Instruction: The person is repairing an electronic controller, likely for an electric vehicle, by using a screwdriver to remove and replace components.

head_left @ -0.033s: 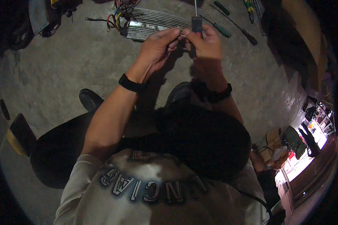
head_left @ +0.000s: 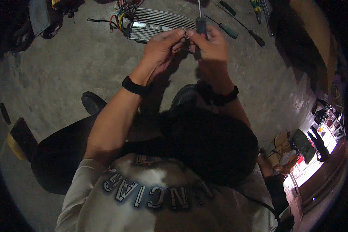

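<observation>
My left hand (head_left: 162, 50) is closed, thumb and forefinger pinching a small piece (head_left: 185, 31) too small to name. My right hand (head_left: 212, 48) has its thumb at the same piece and also grips a screwdriver (head_left: 201, 25) upright, shaft pointing away from me. Beyond both hands lies a finned silver metal housing (head_left: 162, 17), partly hidden by them, with coloured wires and connectors (head_left: 120, 19) at its left end.
On the concrete floor (head_left: 65, 73) lie several screwdrivers (head_left: 228, 31) and yellow-handled pliers (head_left: 258, 11). Dark objects (head_left: 42, 23) sit far left, a yellow-and-black item (head_left: 21, 137) near my left knee, cardboard (head_left: 324, 50) at right, mixed clutter (head_left: 301, 147) lower right.
The screwdriver in my right hand has shifted very slightly left; both hands otherwise look the same.
</observation>
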Demonstrator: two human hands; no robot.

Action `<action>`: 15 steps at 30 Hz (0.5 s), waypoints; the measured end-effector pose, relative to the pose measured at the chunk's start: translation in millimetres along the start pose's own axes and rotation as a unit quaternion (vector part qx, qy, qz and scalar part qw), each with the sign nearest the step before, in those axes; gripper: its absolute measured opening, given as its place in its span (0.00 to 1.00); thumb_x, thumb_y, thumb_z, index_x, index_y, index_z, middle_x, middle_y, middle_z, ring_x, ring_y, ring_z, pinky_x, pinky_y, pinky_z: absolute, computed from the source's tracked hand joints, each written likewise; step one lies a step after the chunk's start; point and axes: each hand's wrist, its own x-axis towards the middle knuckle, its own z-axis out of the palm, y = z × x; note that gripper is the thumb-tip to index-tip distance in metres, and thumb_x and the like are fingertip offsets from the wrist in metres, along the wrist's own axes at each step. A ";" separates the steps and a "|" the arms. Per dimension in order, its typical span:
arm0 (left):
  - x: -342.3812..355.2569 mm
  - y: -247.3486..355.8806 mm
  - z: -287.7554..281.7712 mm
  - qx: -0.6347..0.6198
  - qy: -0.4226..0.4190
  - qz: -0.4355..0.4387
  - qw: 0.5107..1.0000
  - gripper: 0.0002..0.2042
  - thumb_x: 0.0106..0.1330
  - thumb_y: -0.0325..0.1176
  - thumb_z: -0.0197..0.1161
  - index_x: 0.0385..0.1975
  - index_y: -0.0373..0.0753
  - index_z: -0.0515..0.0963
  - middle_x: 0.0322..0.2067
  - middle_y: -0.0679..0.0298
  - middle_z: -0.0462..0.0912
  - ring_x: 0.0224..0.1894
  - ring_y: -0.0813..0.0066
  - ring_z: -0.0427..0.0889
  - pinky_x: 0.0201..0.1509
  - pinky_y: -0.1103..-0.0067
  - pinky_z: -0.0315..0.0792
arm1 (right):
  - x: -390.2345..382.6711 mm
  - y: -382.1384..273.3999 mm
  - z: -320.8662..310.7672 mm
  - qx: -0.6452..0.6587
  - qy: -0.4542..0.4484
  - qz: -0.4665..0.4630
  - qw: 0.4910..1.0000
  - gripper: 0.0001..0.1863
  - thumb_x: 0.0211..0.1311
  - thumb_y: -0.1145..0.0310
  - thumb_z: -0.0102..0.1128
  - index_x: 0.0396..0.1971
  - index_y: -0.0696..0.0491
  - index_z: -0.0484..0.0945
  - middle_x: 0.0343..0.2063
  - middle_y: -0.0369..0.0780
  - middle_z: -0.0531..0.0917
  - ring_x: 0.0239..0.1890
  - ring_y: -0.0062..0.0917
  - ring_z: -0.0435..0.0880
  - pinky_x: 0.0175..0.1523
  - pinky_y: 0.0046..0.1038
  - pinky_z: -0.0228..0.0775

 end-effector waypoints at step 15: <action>-0.2 12.2 -10.7 0.108 0.060 0.024 0.992 0.15 0.72 0.36 0.67 0.54 0.35 0.81 0.43 0.66 0.87 0.39 0.81 0.81 0.42 0.83 0.74 | 13.5 17.2 -7.0 0.024 -0.124 -0.027 0.992 0.16 0.63 0.72 0.71 0.46 0.59 0.76 0.32 0.34 0.83 0.28 0.15 0.77 0.31 0.20 0.68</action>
